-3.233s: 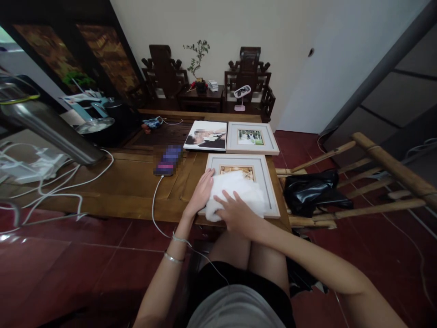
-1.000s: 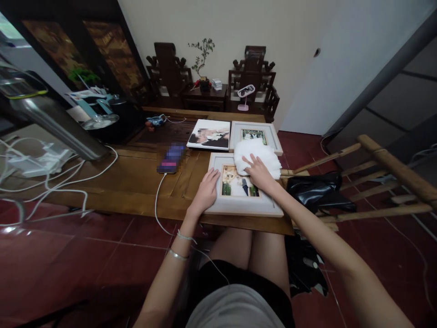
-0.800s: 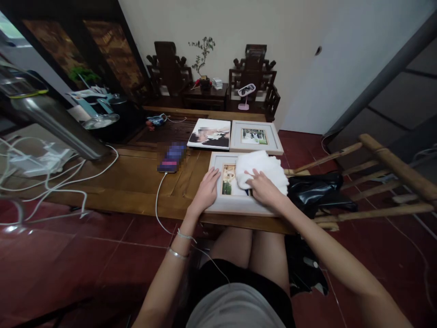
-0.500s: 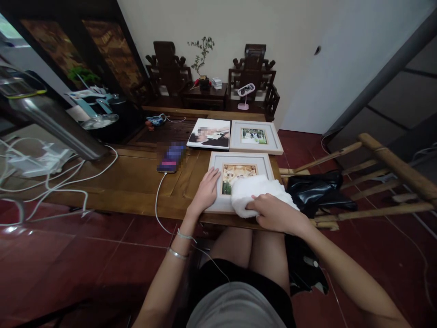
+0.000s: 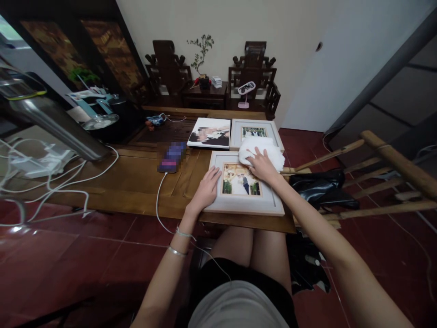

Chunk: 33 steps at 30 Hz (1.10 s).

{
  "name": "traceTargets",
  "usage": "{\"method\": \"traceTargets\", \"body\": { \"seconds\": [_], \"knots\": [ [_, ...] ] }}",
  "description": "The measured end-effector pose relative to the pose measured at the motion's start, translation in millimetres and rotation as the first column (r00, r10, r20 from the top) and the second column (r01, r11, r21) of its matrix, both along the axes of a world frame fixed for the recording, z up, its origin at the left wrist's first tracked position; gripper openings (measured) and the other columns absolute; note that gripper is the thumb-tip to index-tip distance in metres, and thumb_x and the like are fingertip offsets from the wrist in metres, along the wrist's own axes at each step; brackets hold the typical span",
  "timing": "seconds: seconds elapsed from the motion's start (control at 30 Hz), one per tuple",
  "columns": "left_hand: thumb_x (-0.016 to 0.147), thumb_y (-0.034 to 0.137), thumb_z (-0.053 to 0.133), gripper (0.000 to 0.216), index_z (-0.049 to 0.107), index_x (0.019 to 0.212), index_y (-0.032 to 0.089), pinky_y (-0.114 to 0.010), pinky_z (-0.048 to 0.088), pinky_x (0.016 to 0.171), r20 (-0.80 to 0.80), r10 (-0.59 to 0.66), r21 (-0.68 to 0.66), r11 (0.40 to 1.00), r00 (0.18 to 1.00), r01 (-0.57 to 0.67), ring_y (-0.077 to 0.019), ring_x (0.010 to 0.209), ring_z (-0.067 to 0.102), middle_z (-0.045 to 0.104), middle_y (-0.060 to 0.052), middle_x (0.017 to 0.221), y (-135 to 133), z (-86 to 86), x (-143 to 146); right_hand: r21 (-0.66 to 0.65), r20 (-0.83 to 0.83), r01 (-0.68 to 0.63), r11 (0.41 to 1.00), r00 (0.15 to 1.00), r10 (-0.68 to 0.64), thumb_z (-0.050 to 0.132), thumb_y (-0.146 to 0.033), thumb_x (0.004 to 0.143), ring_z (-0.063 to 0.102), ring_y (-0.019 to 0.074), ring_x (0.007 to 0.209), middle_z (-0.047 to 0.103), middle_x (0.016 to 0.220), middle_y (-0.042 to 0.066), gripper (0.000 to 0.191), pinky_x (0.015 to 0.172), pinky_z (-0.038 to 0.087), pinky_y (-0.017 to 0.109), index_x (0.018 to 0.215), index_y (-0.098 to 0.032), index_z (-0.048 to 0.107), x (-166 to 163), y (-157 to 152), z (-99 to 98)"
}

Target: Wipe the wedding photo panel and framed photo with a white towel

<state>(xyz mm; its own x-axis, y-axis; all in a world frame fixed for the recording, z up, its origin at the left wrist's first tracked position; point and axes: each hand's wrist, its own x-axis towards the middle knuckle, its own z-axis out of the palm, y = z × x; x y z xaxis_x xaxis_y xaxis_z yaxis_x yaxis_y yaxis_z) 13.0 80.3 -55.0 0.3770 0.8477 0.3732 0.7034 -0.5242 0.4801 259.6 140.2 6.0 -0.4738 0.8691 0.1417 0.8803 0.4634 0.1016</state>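
A picture frame with a pale wooden border and a grey mat lies flat near the front edge of the wooden table. Its small photo shows in full. My left hand rests on the frame's left side, fingers stretched out. Over the frame's far right corner, my right hand holds a fluffy white cloth, pressing down with its fingers. The cloth also covers the near part of a second frame behind. Left of that one lies a white photo panel.
A phone with a white cable lies left of the frame. Farther left are a steel flask and tangled white cords. A bamboo chair holding a black bag stands at the right.
My right hand has moved the cloth from the near right part of the frame away to its far right corner, uncovering the photo. My left hand has stayed in place.
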Motion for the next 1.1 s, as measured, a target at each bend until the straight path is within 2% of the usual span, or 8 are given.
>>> {"method": "traceTargets", "body": {
  "seconds": [0.1, 0.23, 0.37, 0.5, 0.63, 0.77, 0.97, 1.1],
  "knots": [
    [0.091, 0.013, 0.033, 0.044, 0.048, 0.132, 0.013, -0.047, 0.029, 0.113, 0.010, -0.005, 0.012, 1.000, 1.000, 0.005, -0.0236, 0.138, 0.029, 0.045, -0.013, 0.141, 1, 0.0, -1, -0.048, 0.060, -0.047, 0.998, 0.997, 0.050, 0.045, -0.010, 0.082, 0.025, 0.0390, 0.134, 0.037, 0.146, 0.015, 0.040, 0.103, 0.022, 0.058, 0.121, -0.010, 0.057, -5, -19, 0.4],
    [0.091, 0.015, 0.033, 0.043, 0.048, 0.132, 0.014, -0.047, 0.029, 0.113, 0.029, -0.010, 0.027, 1.000, 1.000, 0.009, -0.0235, 0.138, 0.030, 0.046, -0.012, 0.141, 2, 0.7, 0, -0.184, 0.083, -0.105, 0.977, 0.989, 0.122, 0.045, -0.009, 0.082, 0.032, 0.0365, 0.131, 0.045, 0.140, 0.018, 0.038, 0.102, 0.027, 0.053, 0.117, -0.010, 0.058, -10, -77, 15.1],
    [0.091, 0.015, 0.033, 0.043, 0.048, 0.131, 0.012, -0.046, 0.029, 0.113, 0.028, 0.010, 0.030, 0.999, 1.000, -0.011, -0.0240, 0.137, 0.031, 0.047, -0.013, 0.140, 0, 1.7, 2, -0.425, 0.034, -0.151, 0.892, 0.983, 0.182, 0.043, -0.006, 0.081, 0.055, 0.0290, 0.110, 0.062, 0.112, 0.019, 0.037, 0.089, 0.041, 0.039, 0.114, -0.012, 0.060, -13, -135, 46.2],
    [0.091, 0.015, 0.033, 0.043, 0.047, 0.132, 0.014, -0.047, 0.030, 0.113, 0.037, 0.015, 0.023, 1.000, 0.999, -0.016, -0.0235, 0.137, 0.031, 0.046, -0.012, 0.140, -1, 1.2, 1, -0.474, -0.063, -0.209, 0.856, 0.977, 0.203, 0.044, -0.009, 0.082, 0.060, 0.0275, 0.100, 0.061, 0.113, 0.017, 0.036, 0.085, 0.044, 0.038, 0.114, -0.016, 0.060, -20, -163, 56.7],
    [0.091, 0.016, 0.033, 0.043, 0.047, 0.132, 0.013, -0.047, 0.028, 0.114, 0.029, -0.001, 0.021, 1.000, 1.000, 0.001, -0.0236, 0.138, 0.030, 0.046, -0.013, 0.141, 0, 1.4, 1, -0.383, -0.088, -0.184, 0.905, 0.983, 0.163, 0.044, -0.006, 0.080, 0.050, 0.0293, 0.119, 0.055, 0.126, 0.020, 0.045, 0.095, 0.040, 0.043, 0.123, -0.014, 0.054, -25, -144, 31.9],
    [0.091, 0.016, 0.033, 0.043, 0.047, 0.132, 0.012, -0.048, 0.029, 0.113, 0.034, -0.009, 0.000, 1.000, 0.999, 0.009, -0.0243, 0.137, 0.031, 0.046, -0.014, 0.140, 0, 3.2, 0, -0.205, -0.058, -0.132, 0.970, 0.991, 0.123, 0.045, -0.004, 0.079, 0.034, 0.0302, 0.133, 0.046, 0.137, 0.019, 0.045, 0.107, 0.027, 0.048, 0.123, -0.012, 0.054, -18, -91, 5.9],
    [0.092, 0.017, 0.032, 0.043, 0.047, 0.132, 0.012, -0.047, 0.028, 0.114, 0.039, -0.012, -0.006, 1.000, 0.999, 0.013, -0.0240, 0.138, 0.031, 0.046, -0.013, 0.140, 0, 3.2, 0, 0.006, -0.026, -0.020, 1.000, 0.999, 0.020, 0.047, -0.009, 0.082, 0.028, 0.0335, 0.135, 0.039, 0.144, 0.016, 0.041, 0.108, 0.023, 0.051, 0.122, -0.011, 0.056, -6, -13, 0.6],
    [0.093, 0.019, 0.032, 0.043, 0.048, 0.131, 0.008, -0.045, 0.027, 0.114, 0.045, -0.011, -0.022, 1.000, 0.999, 0.012, -0.0244, 0.138, 0.030, 0.045, -0.016, 0.140, -1, 4.3, 0, 0.018, 0.020, -0.051, 0.999, 0.999, 0.050, 0.047, -0.018, 0.087, 0.021, 0.0383, 0.136, 0.036, 0.147, 0.013, 0.036, 0.105, 0.019, 0.059, 0.120, -0.013, 0.057, -11, -9, -2.8]
  ]
}}
